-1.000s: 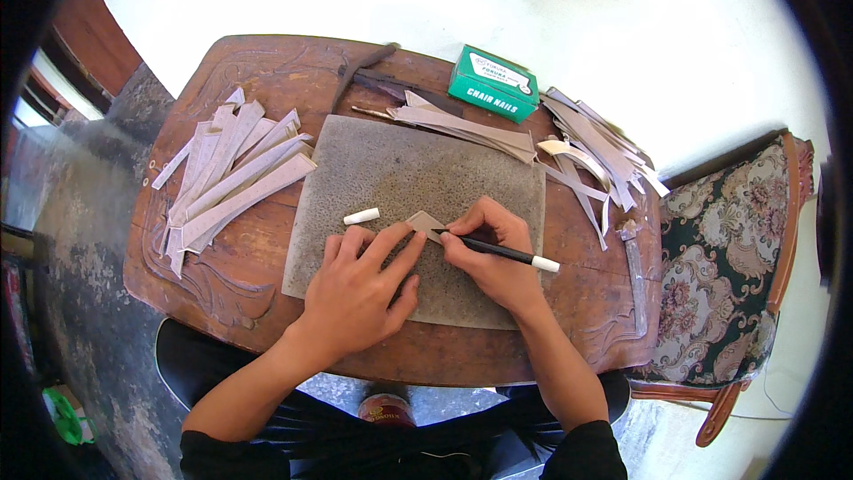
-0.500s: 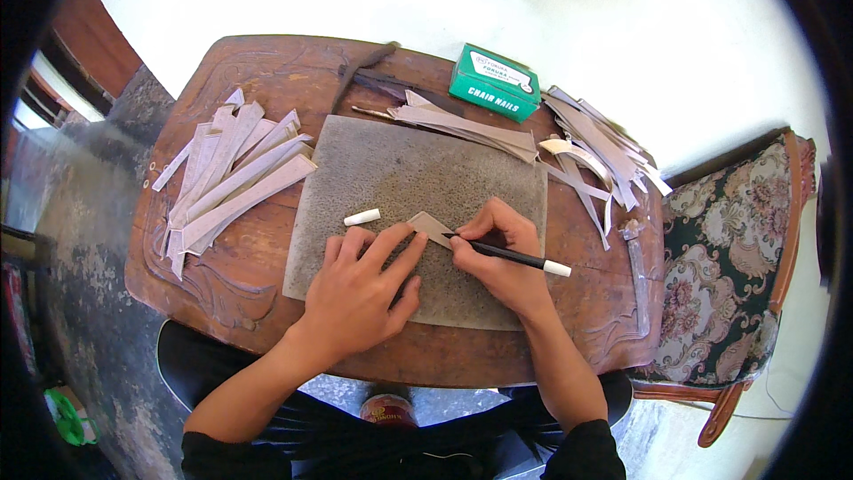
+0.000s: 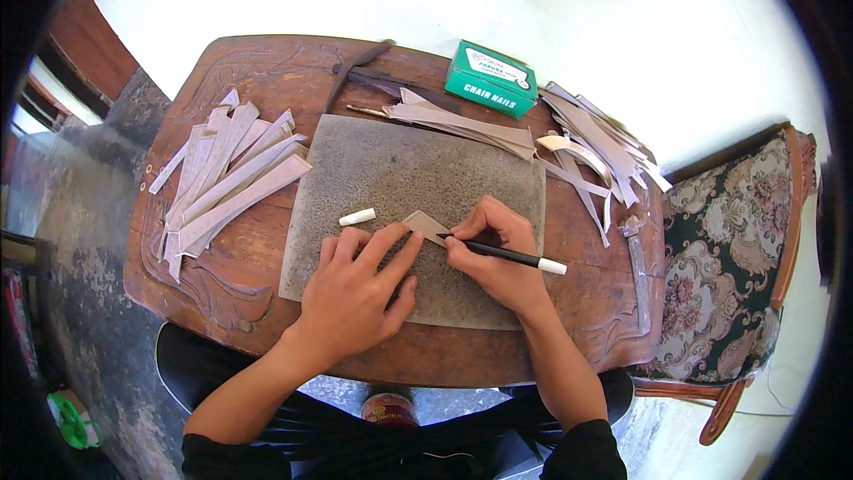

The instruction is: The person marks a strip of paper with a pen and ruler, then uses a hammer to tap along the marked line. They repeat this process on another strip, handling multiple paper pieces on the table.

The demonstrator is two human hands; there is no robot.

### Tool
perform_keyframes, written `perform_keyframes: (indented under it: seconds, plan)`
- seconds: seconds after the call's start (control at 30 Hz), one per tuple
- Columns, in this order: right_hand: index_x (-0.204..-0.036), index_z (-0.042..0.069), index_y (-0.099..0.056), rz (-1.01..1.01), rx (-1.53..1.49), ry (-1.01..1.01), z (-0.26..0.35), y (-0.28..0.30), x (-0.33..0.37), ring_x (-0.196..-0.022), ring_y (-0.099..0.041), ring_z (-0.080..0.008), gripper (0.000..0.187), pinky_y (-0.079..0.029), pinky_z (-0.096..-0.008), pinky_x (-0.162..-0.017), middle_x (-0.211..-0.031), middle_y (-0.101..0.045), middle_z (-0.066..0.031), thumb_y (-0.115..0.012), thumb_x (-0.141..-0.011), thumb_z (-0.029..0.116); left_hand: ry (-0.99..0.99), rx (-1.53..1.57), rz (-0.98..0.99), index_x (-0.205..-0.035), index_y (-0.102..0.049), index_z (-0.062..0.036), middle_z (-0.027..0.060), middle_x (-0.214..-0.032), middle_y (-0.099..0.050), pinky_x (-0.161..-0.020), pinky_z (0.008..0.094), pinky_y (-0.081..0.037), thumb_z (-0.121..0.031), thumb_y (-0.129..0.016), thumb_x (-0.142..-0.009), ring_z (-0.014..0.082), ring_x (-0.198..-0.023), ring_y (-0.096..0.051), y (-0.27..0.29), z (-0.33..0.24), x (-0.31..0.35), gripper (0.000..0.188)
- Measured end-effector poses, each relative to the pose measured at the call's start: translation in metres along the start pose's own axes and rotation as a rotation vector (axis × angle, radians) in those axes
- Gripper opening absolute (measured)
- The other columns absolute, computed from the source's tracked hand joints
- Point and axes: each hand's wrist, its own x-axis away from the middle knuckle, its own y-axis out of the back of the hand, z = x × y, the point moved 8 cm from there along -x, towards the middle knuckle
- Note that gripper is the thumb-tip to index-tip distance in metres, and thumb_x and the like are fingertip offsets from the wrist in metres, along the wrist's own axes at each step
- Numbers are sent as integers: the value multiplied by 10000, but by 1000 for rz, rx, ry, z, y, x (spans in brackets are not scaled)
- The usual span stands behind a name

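A small beige strip with a pointed end (image 3: 425, 223) lies on the grey textured board (image 3: 382, 160). My left hand (image 3: 357, 289) rests on the board with its fingers spread, the tip of the index finger pressing on the strip's left edge. A black marker pen with a white end (image 3: 511, 253) is pinched in my right hand (image 3: 499, 267). Its tip touches the strip or sits just over it. The rest of the strip seems covered by my right hand's fingers. Beyond my left fingers lies the white pen cap (image 3: 357, 217).
Piles of beige strips lie at left (image 3: 235, 173) and right (image 3: 591, 147), with more strips (image 3: 466, 127) along the board's far edge. Behind stand a green box (image 3: 491, 80) and dark curved tools (image 3: 351, 71). A hammer-like tool (image 3: 638, 276) and a floral chair (image 3: 720, 267) are right.
Almost nothing differs. The whole view has shifted slightly, and the pen tip has moved very little along the strip.
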Motion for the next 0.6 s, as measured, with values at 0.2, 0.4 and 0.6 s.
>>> perform_keyframes:
  seconds: [0.2, 0.4, 0.6]
  plan:
    - [-786, 15, -605, -1, 8, 22, 3, 0, -1, -762, -601, -110, 177, -465, -258, -681, -830, -653, -60, -779, -764, -11, 39, 22, 37, -1328, -663, -82, 78, -1335, -590, -943, 443, -437, -209, -704, -864, 310, -1058, -537, -1, 1, 1, 483]
    - [-786, 14, -600, 6, 38, 57, 5, -1, -1, -763, -604, -110, 182, -466, -258, -680, -828, -647, -60, -778, -763, -17, -3, -9, -7, -1289, -671, -57, 73, -1320, -597, -880, 423, -429, -237, -688, -875, 274, -1008, -536, 0, 0, 0, 452]
    - [-785, 10, -596, 11, 35, 52, 2, -1, -1, -755, -602, -107, 187, -466, -256, -672, -832, -645, -60, -779, -763, -22, -3, -10, -11, -1291, -673, -61, 73, -1319, -601, -869, 423, -430, -237, -691, -871, 275, -1009, -539, 1, 0, 0, 456]
